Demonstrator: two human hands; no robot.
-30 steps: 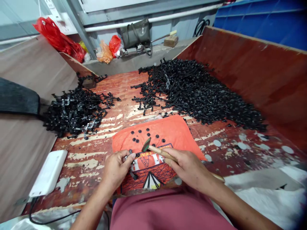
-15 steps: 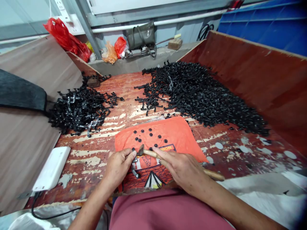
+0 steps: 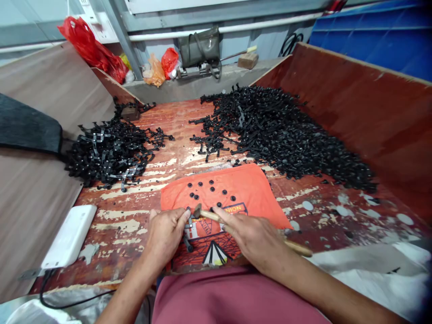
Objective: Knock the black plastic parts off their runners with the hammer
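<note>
My left hand point(image 3: 168, 231) is closed, thumb and forefinger pinching a small dark metal linkage point(image 3: 188, 244) whose lower end hangs out below the fingers. My right hand point(image 3: 253, 236) is wrapped round the wooden handle of a small hammer point(image 3: 209, 215). The hammer's head is just right of my left fingertips, close to the linkage; I cannot tell whether they touch. Beneath both hands lies an orange printed cloth point(image 3: 243, 180). Several round black caps point(image 3: 212, 189) are scattered over its upper part.
A heap of black linkage parts point(image 3: 110, 153) lies at left, a larger heap of black parts point(image 3: 263, 126) at right. A white power bank point(image 3: 70, 236) with a cable sits at left. Wooden boards point(image 3: 364, 94) wall both sides. A green bag point(image 3: 200, 46) stands at the back.
The hammer head has shifted slightly left and down towards my left fingers. The linkage in my left hand has tilted a little. The view has moved slightly.
</note>
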